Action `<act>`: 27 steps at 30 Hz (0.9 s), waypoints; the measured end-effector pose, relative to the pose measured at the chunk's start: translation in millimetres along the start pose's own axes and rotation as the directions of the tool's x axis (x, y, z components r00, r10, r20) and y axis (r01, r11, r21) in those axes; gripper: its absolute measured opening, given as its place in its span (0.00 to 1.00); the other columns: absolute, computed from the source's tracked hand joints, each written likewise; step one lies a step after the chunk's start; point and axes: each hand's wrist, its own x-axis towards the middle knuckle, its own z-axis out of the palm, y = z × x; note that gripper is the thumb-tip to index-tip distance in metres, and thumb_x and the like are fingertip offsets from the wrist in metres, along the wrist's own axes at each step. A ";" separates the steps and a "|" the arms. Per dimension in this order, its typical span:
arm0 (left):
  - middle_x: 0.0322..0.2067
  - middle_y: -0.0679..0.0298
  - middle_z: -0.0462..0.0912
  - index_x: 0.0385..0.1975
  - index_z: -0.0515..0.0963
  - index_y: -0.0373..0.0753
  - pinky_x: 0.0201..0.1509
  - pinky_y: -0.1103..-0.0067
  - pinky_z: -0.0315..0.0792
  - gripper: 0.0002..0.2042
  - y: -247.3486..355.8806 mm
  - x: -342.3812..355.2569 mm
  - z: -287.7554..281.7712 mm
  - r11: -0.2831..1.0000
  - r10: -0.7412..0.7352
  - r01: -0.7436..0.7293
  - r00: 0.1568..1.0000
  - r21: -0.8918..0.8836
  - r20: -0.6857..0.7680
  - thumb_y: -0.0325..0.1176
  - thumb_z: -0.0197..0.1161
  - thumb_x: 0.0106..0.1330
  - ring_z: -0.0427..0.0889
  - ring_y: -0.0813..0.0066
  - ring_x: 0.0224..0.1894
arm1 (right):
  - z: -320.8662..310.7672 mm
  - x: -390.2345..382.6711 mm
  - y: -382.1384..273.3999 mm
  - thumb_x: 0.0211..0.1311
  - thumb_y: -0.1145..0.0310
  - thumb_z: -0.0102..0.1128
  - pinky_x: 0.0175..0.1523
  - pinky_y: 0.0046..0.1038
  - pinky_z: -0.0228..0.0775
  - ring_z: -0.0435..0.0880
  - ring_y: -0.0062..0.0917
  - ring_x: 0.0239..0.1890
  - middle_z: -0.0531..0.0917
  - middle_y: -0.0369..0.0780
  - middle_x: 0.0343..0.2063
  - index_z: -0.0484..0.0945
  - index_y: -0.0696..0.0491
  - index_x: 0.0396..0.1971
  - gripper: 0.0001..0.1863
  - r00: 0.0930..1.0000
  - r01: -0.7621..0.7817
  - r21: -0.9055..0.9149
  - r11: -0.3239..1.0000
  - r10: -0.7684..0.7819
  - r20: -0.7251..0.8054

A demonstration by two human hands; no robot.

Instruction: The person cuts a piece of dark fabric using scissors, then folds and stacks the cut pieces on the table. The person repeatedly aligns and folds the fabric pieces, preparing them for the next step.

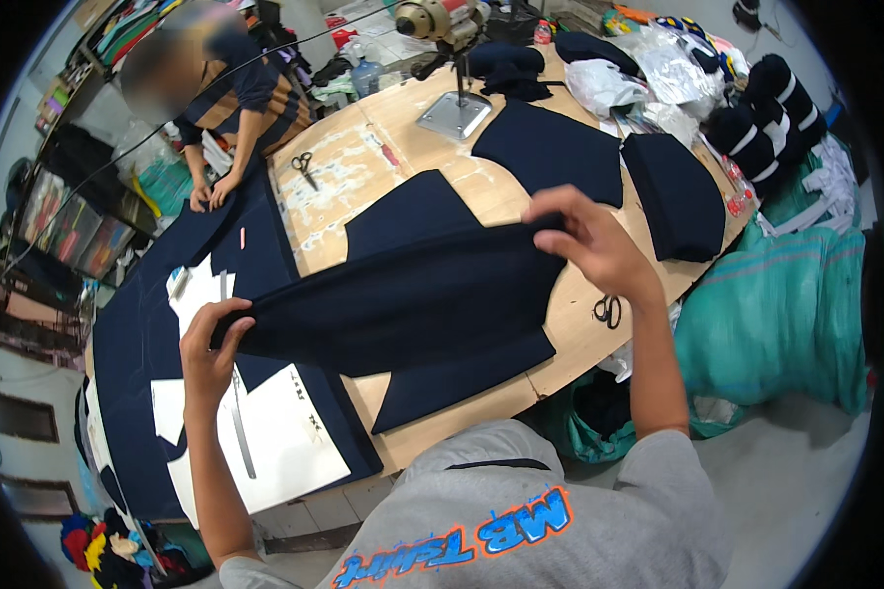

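Note:
A dark navy fabric piece is stretched between my two hands above the table. My left hand pinches its left end, thumb and fingers closed on the edge. At the other end, my right hand grips the far corner between thumb and fingers. Partly covered by it, another navy cut piece lies flat on the wooden table. Under my left forearm are white paper patterns with a metal ruler, on a wide navy cloth.
Black scissors lie right of my hands, another pair of scissors farther left. A cloth-cutting machine stands at the back. Stacked navy pieces and a green sack are at right. A co-worker's hands touch the cloth.

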 end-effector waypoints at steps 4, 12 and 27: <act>0.39 0.60 0.90 0.46 0.88 0.35 0.45 0.75 0.79 0.08 13.0 -60.1 -7.5 1.000 -0.018 0.019 0.997 0.014 -0.079 0.23 0.78 0.71 0.88 0.69 0.40 | 10.6 -43.7 -69.3 0.76 0.77 0.67 0.64 0.36 0.80 0.90 0.37 0.58 0.91 0.43 0.55 0.85 0.56 0.59 0.15 0.975 0.088 -0.297 0.951 -0.020 0.223; 0.36 0.59 0.89 0.39 0.84 0.33 0.42 0.74 0.79 0.06 49.8 -122.6 -36.0 0.990 -0.104 0.114 0.988 0.078 -0.114 0.24 0.77 0.72 0.88 0.68 0.36 | 27.2 -85.9 -81.0 0.72 0.78 0.71 0.57 0.33 0.81 0.92 0.36 0.51 0.92 0.44 0.47 0.85 0.59 0.54 0.13 0.989 0.023 -0.370 0.929 0.033 0.146; 0.35 0.62 0.90 0.38 0.85 0.36 0.46 0.67 0.77 0.07 80.2 -156.4 -29.3 0.967 -0.083 0.111 0.988 0.231 -0.127 0.26 0.80 0.69 0.85 0.63 0.40 | 27.8 -80.6 -76.6 0.69 0.78 0.73 0.46 0.33 0.79 0.90 0.33 0.39 0.89 0.42 0.35 0.82 0.60 0.43 0.08 0.980 -0.028 -0.471 0.882 0.117 0.162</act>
